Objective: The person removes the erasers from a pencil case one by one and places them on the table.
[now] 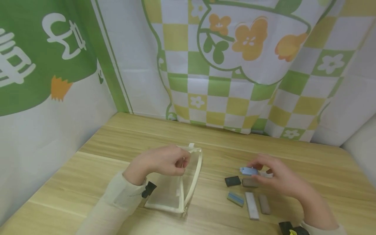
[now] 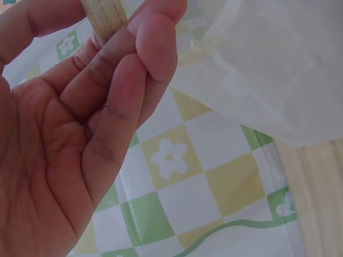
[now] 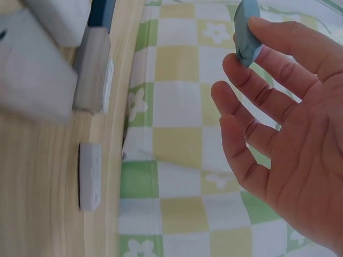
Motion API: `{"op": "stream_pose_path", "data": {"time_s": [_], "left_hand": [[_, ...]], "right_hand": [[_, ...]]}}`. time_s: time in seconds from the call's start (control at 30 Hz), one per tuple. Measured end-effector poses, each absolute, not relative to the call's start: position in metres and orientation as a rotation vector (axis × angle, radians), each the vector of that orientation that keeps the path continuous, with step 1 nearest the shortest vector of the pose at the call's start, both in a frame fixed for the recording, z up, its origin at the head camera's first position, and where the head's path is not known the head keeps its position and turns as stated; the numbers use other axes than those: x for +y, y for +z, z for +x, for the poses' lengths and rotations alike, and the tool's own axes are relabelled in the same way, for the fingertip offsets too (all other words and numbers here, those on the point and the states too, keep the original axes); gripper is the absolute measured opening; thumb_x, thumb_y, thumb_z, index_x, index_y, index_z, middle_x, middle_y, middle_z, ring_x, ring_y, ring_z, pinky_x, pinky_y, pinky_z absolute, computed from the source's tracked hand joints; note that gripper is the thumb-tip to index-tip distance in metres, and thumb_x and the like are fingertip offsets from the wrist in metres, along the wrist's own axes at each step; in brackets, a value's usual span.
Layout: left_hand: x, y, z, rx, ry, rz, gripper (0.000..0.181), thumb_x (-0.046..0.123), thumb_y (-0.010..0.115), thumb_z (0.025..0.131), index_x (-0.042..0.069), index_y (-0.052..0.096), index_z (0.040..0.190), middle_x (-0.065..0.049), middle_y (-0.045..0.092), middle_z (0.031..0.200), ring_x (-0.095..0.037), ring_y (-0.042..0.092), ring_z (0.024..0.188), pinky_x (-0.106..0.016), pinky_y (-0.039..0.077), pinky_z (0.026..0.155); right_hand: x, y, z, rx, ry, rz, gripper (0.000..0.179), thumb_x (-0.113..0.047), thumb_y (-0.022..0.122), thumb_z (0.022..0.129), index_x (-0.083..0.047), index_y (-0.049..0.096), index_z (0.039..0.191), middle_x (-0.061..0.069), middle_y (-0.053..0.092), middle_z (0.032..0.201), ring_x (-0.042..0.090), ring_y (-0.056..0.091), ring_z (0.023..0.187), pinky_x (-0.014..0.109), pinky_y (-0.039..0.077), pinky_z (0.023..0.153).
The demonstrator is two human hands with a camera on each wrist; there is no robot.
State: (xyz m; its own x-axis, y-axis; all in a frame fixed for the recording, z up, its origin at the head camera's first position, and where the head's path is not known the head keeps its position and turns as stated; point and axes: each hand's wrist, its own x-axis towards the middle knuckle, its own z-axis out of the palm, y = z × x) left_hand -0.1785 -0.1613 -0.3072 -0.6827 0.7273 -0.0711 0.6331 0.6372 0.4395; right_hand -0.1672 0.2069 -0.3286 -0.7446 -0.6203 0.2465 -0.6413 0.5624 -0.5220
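My left hand (image 1: pixel 168 160) pinches the top edge of a cream mesh zipper pouch (image 1: pixel 164 192), which leans open to the right on the table. In the left wrist view, the zipper tape (image 2: pixel 105 20) passes between the thumb and curled fingers, and the sheer mesh (image 2: pixel 278 69) hangs beside them. My right hand (image 1: pixel 274 173) pinches a light blue eraser (image 3: pixel 246 33) between thumb and fingertips, raised off the table in the right wrist view. Beneath it lie a black block (image 1: pixel 232 181) and a grey-brown block (image 1: pixel 249 182). A white block (image 1: pixel 266 174) is partly hidden by the fingers.
Closer to me lie a blue-and-yellow striped block (image 1: pixel 235 199), a long white block (image 1: pixel 252 205) and a taupe block (image 1: pixel 264 204). The wooden table (image 1: pixel 97 169) ends against a checked, flowered curtain (image 1: pixel 217 94) at the back.
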Motion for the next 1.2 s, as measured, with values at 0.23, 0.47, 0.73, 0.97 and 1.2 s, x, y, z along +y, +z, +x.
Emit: {"op": "stream_pose_path", "data": {"time_s": [0.23,0.47,0.73,0.97,1.2], "left_hand": [[-0.162,-0.307,-0.177,2.607,0.583,1.090,0.010,0.006,0.059,0.082,0.015,0.055,0.079,0.009,0.053,0.069,-0.002,0.046,0.061,-0.019,0.041,0.059],[-0.162,-0.307,-0.178,2.618,0.568,1.110,0.009,0.007,0.060,0.080,0.015,0.056,0.079,0.009,0.053,0.068,-0.001,0.046,0.061,-0.019,0.041,0.060],[-0.162,-0.307,-0.178,2.623,0.562,1.114,0.008,0.007,0.060,0.079,0.015,0.056,0.078,0.009,0.053,0.067,-0.001,0.046,0.060,-0.019,0.041,0.059],[-0.161,-0.308,-0.179,2.615,0.558,1.098,0.009,0.007,0.059,0.081,0.015,0.057,0.079,0.009,0.052,0.069,-0.002,0.045,0.061,-0.020,0.040,0.060],[-0.160,-0.310,-0.179,2.600,0.561,1.072,0.009,0.007,0.060,0.081,0.015,0.056,0.079,0.009,0.054,0.070,-0.003,0.046,0.063,-0.020,0.040,0.060]], "right_hand": [[0.223,-0.331,-0.163,-2.803,0.999,1.032,0.023,-0.013,0.071,0.089,-0.024,0.067,0.109,-0.011,0.065,0.099,-0.002,0.056,0.091,0.025,0.049,0.068],[0.239,-0.338,-0.163,-2.772,1.017,1.041,0.025,-0.008,0.072,0.087,-0.020,0.068,0.109,-0.009,0.066,0.098,-0.002,0.056,0.089,0.023,0.050,0.064],[0.250,-0.343,-0.166,-2.751,1.009,1.045,0.027,-0.005,0.072,0.086,-0.020,0.068,0.108,-0.011,0.065,0.097,-0.002,0.055,0.088,0.023,0.050,0.063],[0.258,-0.346,-0.171,-2.837,1.006,1.001,0.024,-0.008,0.072,0.087,-0.018,0.068,0.109,-0.009,0.064,0.099,-0.003,0.052,0.087,0.024,0.050,0.063],[0.265,-0.352,-0.176,-2.899,0.931,1.018,0.023,-0.008,0.073,0.086,-0.011,0.068,0.109,0.000,0.066,0.101,-0.006,0.052,0.087,0.023,0.051,0.064]]}}
